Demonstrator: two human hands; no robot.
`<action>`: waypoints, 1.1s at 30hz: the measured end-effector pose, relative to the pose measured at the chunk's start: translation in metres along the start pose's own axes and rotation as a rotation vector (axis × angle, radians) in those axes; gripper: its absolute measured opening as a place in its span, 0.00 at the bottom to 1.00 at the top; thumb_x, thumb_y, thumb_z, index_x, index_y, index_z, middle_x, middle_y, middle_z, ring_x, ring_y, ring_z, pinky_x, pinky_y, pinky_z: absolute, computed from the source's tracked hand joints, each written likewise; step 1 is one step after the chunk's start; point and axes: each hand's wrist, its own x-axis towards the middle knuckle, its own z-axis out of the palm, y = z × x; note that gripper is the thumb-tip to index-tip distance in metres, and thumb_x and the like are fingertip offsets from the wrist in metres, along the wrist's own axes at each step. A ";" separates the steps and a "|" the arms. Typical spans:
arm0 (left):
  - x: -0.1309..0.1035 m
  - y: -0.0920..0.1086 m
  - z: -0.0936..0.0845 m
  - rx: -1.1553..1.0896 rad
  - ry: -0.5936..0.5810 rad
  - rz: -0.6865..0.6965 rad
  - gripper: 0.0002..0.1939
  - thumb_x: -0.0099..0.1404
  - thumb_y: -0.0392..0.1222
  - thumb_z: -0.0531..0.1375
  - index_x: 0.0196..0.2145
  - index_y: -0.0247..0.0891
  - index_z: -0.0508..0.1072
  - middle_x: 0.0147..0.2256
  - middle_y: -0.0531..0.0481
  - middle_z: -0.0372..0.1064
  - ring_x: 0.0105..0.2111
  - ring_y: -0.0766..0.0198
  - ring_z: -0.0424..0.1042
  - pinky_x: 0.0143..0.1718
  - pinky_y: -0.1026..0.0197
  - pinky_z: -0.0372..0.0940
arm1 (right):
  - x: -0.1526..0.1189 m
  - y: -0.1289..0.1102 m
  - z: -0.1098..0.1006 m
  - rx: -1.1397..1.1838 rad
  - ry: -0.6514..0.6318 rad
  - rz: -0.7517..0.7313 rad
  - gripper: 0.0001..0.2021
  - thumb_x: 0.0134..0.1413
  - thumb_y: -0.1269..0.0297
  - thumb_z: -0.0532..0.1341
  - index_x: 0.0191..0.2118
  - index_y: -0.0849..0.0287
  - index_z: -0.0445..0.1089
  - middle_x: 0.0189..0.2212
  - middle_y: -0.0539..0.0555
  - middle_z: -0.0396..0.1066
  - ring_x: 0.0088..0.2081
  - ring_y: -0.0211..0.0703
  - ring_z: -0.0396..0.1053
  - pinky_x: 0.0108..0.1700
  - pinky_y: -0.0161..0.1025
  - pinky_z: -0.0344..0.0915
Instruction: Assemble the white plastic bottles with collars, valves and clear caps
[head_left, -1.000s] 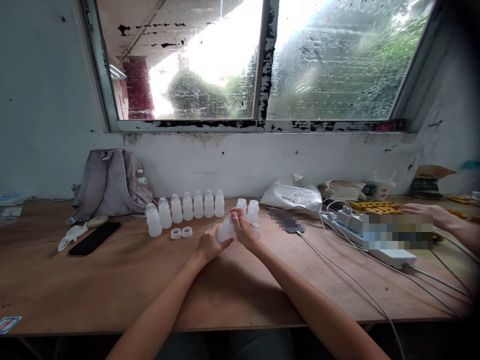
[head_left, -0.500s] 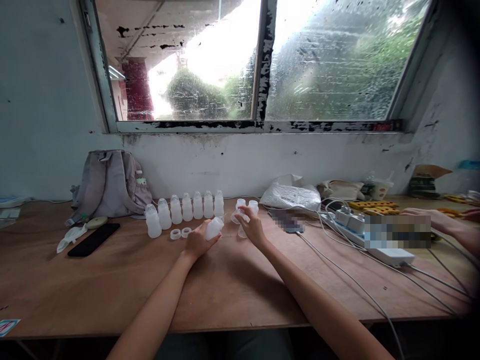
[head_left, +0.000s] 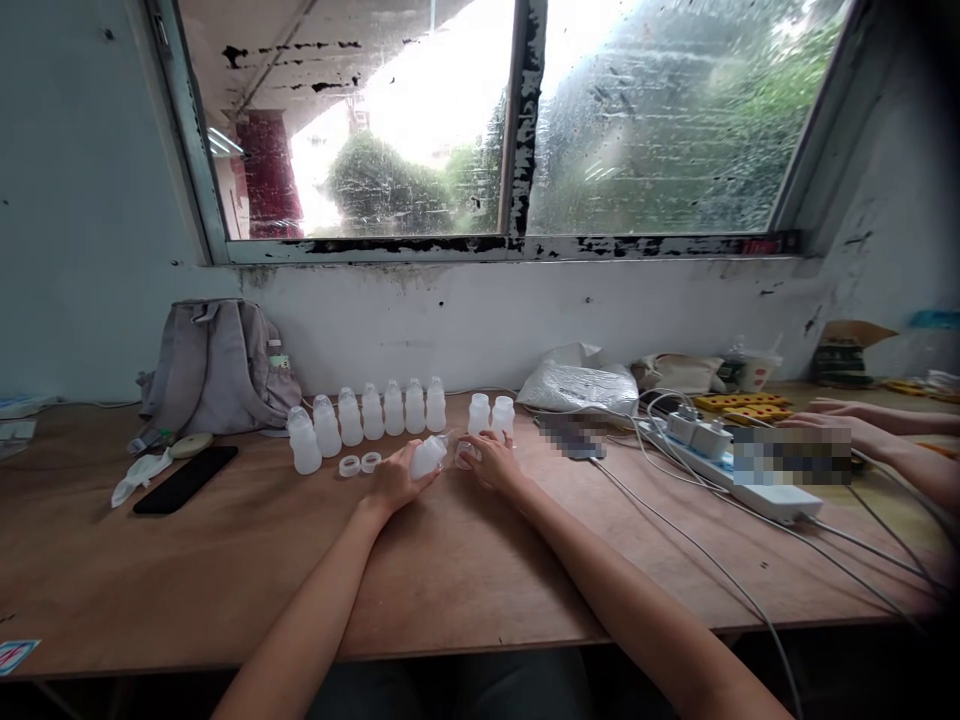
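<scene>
My left hand (head_left: 394, 480) is wrapped round a small white baby bottle (head_left: 427, 457), whose top tilts up to the right. Just right of that top, my right hand (head_left: 493, 465) has its fingers closed on a clear cap (head_left: 466, 455); cap and bottle are apart. Several capped baby bottles (head_left: 373, 412) stand in a row behind my left hand. Two white rings (head_left: 350, 466) (head_left: 371, 462) lie on the table in front of the row. Behind my right hand stand two bottles without caps (head_left: 478, 412) (head_left: 503, 415), their lower parts partly hidden by the hand.
On the wooden table (head_left: 300, 570), a black phone (head_left: 186, 480) and a grey backpack (head_left: 217, 370) are at left. At right lie a silvery plastic bag (head_left: 577, 385), a white power strip (head_left: 776, 498) and trailing cables. Another person's hands (head_left: 847, 430) reach in at far right.
My right hand has come down and slightly left with the clear cap, nearer the bottle. My left hand keeps its hold on the bottle. The other person's hands have shifted.
</scene>
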 end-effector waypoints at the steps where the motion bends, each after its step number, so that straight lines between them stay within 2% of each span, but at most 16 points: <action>1: 0.000 0.000 0.000 0.002 -0.002 0.000 0.26 0.54 0.56 0.55 0.48 0.41 0.60 0.40 0.46 0.69 0.39 0.54 0.70 0.35 0.59 0.63 | 0.000 0.000 0.000 0.001 -0.007 0.005 0.12 0.49 0.64 0.57 0.42 0.50 0.67 0.36 0.55 0.72 0.47 0.51 0.61 0.51 0.59 0.40; 4: 0.000 0.001 -0.001 -0.014 0.001 0.004 0.26 0.55 0.55 0.55 0.48 0.41 0.59 0.40 0.46 0.69 0.39 0.54 0.70 0.36 0.59 0.63 | -0.001 -0.006 -0.006 0.036 0.051 0.010 0.15 0.48 0.67 0.56 0.44 0.51 0.66 0.39 0.55 0.71 0.49 0.51 0.59 0.51 0.57 0.42; 6: 0.000 0.003 -0.001 -0.044 0.004 0.019 0.25 0.55 0.55 0.55 0.48 0.41 0.59 0.41 0.46 0.69 0.40 0.55 0.69 0.37 0.59 0.63 | -0.001 -0.015 -0.013 0.135 0.124 -0.006 0.14 0.47 0.71 0.54 0.42 0.54 0.67 0.38 0.55 0.70 0.46 0.50 0.61 0.50 0.52 0.50; 8: -0.001 0.006 -0.002 -0.079 -0.004 0.056 0.25 0.56 0.54 0.55 0.48 0.42 0.58 0.43 0.46 0.67 0.41 0.56 0.68 0.38 0.59 0.63 | -0.003 -0.028 -0.023 0.312 0.150 -0.031 0.13 0.48 0.72 0.51 0.38 0.57 0.69 0.34 0.55 0.71 0.39 0.46 0.64 0.43 0.44 0.58; 10: -0.002 0.008 -0.003 -0.098 -0.014 0.085 0.24 0.56 0.54 0.54 0.48 0.41 0.58 0.43 0.47 0.67 0.41 0.56 0.68 0.37 0.59 0.64 | -0.006 -0.042 -0.031 0.504 0.099 -0.041 0.11 0.52 0.68 0.49 0.37 0.57 0.68 0.29 0.52 0.69 0.31 0.41 0.65 0.34 0.37 0.61; 13: -0.003 0.012 -0.003 -0.095 -0.008 0.091 0.24 0.56 0.55 0.54 0.47 0.40 0.59 0.41 0.46 0.68 0.40 0.55 0.69 0.35 0.58 0.64 | -0.011 -0.059 -0.035 0.670 0.029 0.015 0.12 0.54 0.58 0.51 0.39 0.56 0.66 0.22 0.48 0.64 0.24 0.37 0.61 0.26 0.33 0.59; 16: -0.004 0.015 -0.005 -0.097 -0.010 0.118 0.24 0.55 0.55 0.54 0.47 0.40 0.60 0.42 0.46 0.68 0.41 0.54 0.68 0.36 0.58 0.64 | -0.013 -0.065 -0.032 0.725 0.019 0.123 0.14 0.49 0.52 0.55 0.36 0.57 0.66 0.20 0.47 0.62 0.23 0.36 0.60 0.24 0.33 0.57; 20: -0.004 0.019 -0.008 -0.170 -0.067 0.083 0.24 0.53 0.54 0.57 0.46 0.42 0.62 0.39 0.47 0.70 0.37 0.54 0.70 0.35 0.58 0.63 | -0.012 -0.062 -0.028 0.807 -0.010 0.163 0.15 0.48 0.50 0.55 0.29 0.59 0.64 0.21 0.47 0.60 0.22 0.35 0.58 0.23 0.32 0.56; 24: -0.002 0.021 -0.013 -0.309 -0.145 0.013 0.24 0.50 0.52 0.60 0.44 0.43 0.65 0.35 0.49 0.71 0.35 0.56 0.70 0.34 0.60 0.62 | -0.012 -0.062 -0.028 0.935 -0.079 0.168 0.15 0.50 0.50 0.54 0.28 0.59 0.62 0.19 0.45 0.57 0.20 0.32 0.54 0.21 0.31 0.52; 27: 0.000 0.021 -0.017 -0.487 -0.216 -0.070 0.21 0.47 0.51 0.62 0.38 0.39 0.69 0.31 0.49 0.70 0.32 0.58 0.68 0.32 0.61 0.60 | -0.013 -0.063 -0.031 1.034 -0.140 0.183 0.14 0.49 0.51 0.56 0.27 0.59 0.62 0.20 0.45 0.56 0.20 0.31 0.52 0.20 0.31 0.50; 30: 0.000 0.020 -0.020 -0.911 -0.430 -0.243 0.18 0.49 0.51 0.60 0.32 0.34 0.69 0.26 0.49 0.67 0.23 0.63 0.66 0.25 0.62 0.59 | -0.011 -0.065 -0.039 1.209 -0.243 0.180 0.12 0.48 0.54 0.58 0.33 0.58 0.65 0.21 0.45 0.57 0.21 0.30 0.53 0.21 0.31 0.50; 33: -0.001 0.016 -0.022 -1.277 -0.602 -0.407 0.22 0.54 0.56 0.54 0.34 0.32 0.67 0.23 0.49 0.65 0.18 0.66 0.64 0.20 0.63 0.57 | -0.008 -0.063 -0.047 1.422 -0.347 0.171 0.16 0.46 0.59 0.60 0.42 0.55 0.64 0.24 0.46 0.60 0.23 0.31 0.57 0.24 0.31 0.53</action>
